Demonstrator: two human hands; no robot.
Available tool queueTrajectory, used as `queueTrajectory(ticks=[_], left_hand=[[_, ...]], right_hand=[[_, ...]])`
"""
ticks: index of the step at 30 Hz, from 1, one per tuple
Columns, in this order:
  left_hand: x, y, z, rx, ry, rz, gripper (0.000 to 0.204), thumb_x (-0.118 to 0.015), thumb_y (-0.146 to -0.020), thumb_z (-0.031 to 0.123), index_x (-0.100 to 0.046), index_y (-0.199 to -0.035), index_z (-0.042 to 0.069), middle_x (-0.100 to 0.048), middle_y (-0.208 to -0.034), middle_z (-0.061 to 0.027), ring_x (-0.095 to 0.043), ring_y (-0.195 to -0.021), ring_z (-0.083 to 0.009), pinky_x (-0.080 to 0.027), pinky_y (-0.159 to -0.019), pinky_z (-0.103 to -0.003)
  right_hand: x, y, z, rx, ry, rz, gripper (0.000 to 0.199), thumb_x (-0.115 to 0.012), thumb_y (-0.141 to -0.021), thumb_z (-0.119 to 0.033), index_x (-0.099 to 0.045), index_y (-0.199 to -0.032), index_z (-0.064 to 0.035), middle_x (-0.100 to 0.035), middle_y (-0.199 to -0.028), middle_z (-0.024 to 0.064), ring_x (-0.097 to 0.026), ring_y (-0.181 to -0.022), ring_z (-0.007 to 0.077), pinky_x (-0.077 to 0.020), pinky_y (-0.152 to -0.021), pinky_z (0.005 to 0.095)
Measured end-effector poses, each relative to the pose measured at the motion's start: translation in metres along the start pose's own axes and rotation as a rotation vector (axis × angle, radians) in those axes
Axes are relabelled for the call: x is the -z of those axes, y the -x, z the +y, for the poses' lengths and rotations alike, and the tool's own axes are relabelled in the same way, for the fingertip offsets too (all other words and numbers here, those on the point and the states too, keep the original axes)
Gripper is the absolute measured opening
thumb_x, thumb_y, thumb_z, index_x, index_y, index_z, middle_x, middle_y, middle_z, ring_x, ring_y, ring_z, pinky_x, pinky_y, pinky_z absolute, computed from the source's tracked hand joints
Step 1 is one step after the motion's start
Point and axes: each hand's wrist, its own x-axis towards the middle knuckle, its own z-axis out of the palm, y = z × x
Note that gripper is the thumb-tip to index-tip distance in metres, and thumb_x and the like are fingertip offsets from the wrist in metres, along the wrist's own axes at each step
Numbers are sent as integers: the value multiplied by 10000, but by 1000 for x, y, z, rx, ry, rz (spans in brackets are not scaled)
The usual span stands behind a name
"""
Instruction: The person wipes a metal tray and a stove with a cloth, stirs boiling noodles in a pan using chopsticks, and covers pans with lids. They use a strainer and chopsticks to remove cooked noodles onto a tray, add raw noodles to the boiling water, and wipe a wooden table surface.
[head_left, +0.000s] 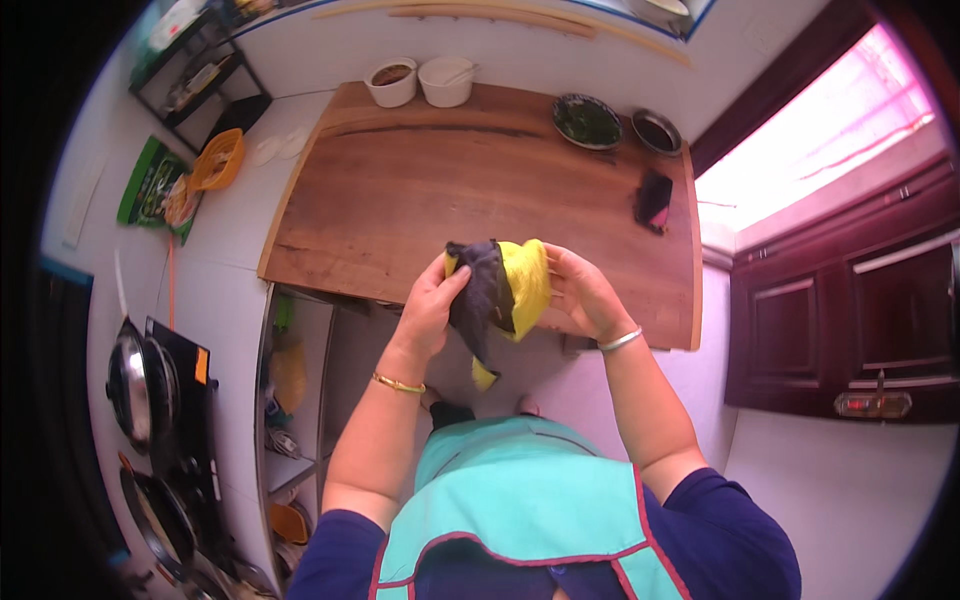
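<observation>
A two-coloured cloth (pixel 522 285), bright yellow on one part and dark grey on the other, hangs bunched between my hands just off the near edge of the wooden board. My left hand (pixel 433 305) is closed on its dark side, the thumb lying over the fabric. At the yellow side, my right hand (pixel 585 295) holds the cloth by its edge, with some fingers partly hidden behind it. A loose corner with a yellow tip dangles below.
The wooden tabletop (pixel 420 190) bears two white tubs (pixel 446 82), a plate of dark greens (pixel 587 122), a dark bowl (pixel 656 131) and a dark phone-like object (pixel 653 200). Left are an orange basket (pixel 218 160), a green packet (pixel 150 185) and a lidded pan (pixel 130 385). Dark red cabinet doors (pixel 830 330) stand right.
</observation>
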Motion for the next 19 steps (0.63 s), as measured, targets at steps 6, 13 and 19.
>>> queueTrajectory(ticks=[6, 13, 19], left_hand=[[18, -49, 72, -72, -201, -297, 252, -435, -912, 5, -529, -1146, -7, -591, -1040, -22, -556, -953, -95, -461, -842, -232], [17, -70, 124, -241, -663, -392, 340, -486, -872, -46, -507, -1210, -14, -578, -1067, -35, -521, -998, -105, -412, -894, -230], [51, -133, 48, -788, -1110, -39, 413, -658, -749, 54, -555, -1146, 7, -572, -1154, -161, -520, -1127, -280, -394, -975, -346]], right_hand=[[-21, -26, -19, 339, 339, 192, 245, -577, -888, -106, -558, -1102, 12, -614, -980, 41, -568, -872, 85, -469, -779, 238], [-40, -9, -41, 594, 422, 460, 186, -515, -923, -66, -569, -1076, 25, -611, -941, 26, -558, -848, 69, -470, -760, 215], [51, -66, 65, 550, 1095, 890, 342, -550, -899, -185, -554, -1187, -2, -543, -1227, 182, -522, -1143, 260, -388, -987, 339]])
